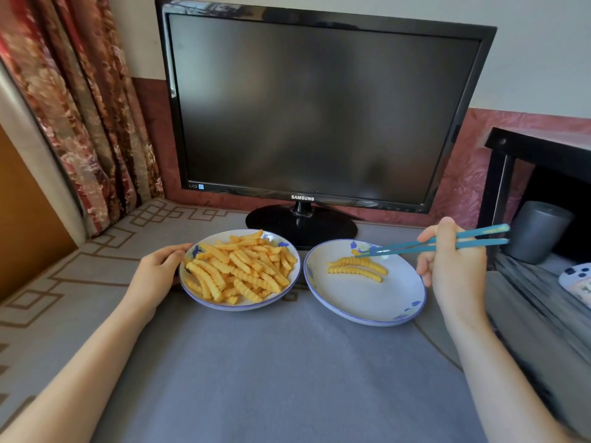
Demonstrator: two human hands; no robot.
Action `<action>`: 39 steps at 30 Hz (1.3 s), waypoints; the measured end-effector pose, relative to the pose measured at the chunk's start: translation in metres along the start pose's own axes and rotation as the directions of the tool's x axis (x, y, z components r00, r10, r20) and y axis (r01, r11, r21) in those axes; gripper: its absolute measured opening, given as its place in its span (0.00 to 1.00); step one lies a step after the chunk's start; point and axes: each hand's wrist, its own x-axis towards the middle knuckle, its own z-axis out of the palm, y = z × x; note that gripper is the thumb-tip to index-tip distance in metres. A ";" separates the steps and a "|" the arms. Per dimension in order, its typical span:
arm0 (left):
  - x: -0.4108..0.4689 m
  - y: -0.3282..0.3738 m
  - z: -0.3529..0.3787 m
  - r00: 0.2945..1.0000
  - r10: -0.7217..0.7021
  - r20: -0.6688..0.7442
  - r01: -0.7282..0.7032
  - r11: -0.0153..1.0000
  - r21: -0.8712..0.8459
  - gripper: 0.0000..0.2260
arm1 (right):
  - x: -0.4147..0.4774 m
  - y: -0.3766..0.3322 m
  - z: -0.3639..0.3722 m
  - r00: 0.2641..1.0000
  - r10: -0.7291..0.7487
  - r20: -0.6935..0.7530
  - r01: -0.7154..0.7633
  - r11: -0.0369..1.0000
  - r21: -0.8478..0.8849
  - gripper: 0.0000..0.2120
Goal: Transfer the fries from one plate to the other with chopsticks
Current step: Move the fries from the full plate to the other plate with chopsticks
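A white plate with a blue rim (204, 303) on the left holds a heap of crinkle-cut fries (243, 270). My left hand (156, 270) grips this plate's left edge. A second blue-rimmed plate (377, 311) stands to its right with three fries (355, 270) on its far half. My right hand (454, 266) holds a pair of blue chopsticks (412, 247). Their tips reach over the right plate's far side, at a small fry near the rim.
A black monitor (316, 107) on a round stand (300, 225) rises just behind the plates. Curtains (73, 107) hang at the left. A black shelf (540, 148) with a grey cup (540, 231) and a white controller (575, 279) is at the right. Grey cloth (281, 372) covers the table.
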 end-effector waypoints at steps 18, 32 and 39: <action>0.000 -0.001 -0.001 1.000 0.010 -0.008 -0.010 0.999 0.038 0.13 | -0.044 -0.033 0.035 0.931 0.019 0.365 -0.081 0.985 0.156 0.21; 0.003 -0.004 -0.002 1.000 0.014 -0.008 -0.014 0.999 0.034 0.12 | -0.045 -0.032 0.036 0.933 0.074 0.352 -0.137 0.978 0.158 0.22; 0.004 -0.005 -0.001 1.000 0.017 -0.005 -0.016 1.000 0.012 0.12 | -0.038 -0.033 0.025 0.973 0.051 0.225 -0.099 0.973 0.208 0.23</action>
